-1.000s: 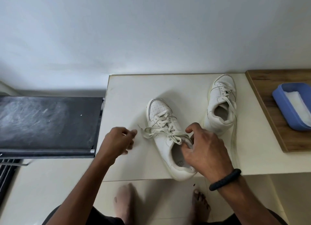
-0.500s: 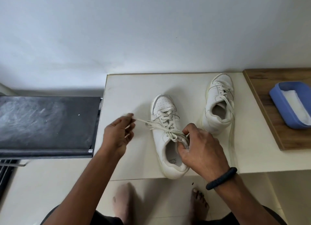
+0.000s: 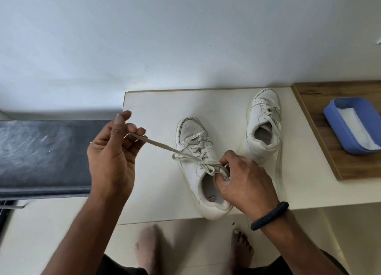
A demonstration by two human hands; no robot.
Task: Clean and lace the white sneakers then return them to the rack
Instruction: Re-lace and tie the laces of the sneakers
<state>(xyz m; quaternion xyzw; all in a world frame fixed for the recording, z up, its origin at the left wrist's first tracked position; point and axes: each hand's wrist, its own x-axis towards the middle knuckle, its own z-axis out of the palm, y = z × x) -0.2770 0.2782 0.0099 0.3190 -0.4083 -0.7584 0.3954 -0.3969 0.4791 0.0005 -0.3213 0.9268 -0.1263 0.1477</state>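
A white sneaker (image 3: 192,143) lies on the white table (image 3: 156,105) with its toe pointing away from me. My left hand (image 3: 112,151) is raised left of it and pinches one end of its lace (image 3: 158,146), which runs taut from the fingers to the shoe. My right hand (image 3: 245,182) grips the shoe's collar and the lace there, with the thumb inside the opening. The second white sneaker (image 3: 262,124) stands further back on the right, laced, and one long lace end (image 3: 278,167) trails down toward the table's front edge.
A wooden board (image 3: 315,118) lies at the table's right end and carries a blue tray (image 3: 340,134) with a white cloth in it. A dark scuffed shelf (image 3: 41,153) adjoins the table on the left. My bare feet (image 3: 148,252) are on the floor below.
My left hand has taken the lace end and pulled it up and to the left until it is taut. The near sneaker has turned its toe straighter away from me. My right hand stays at the collar.
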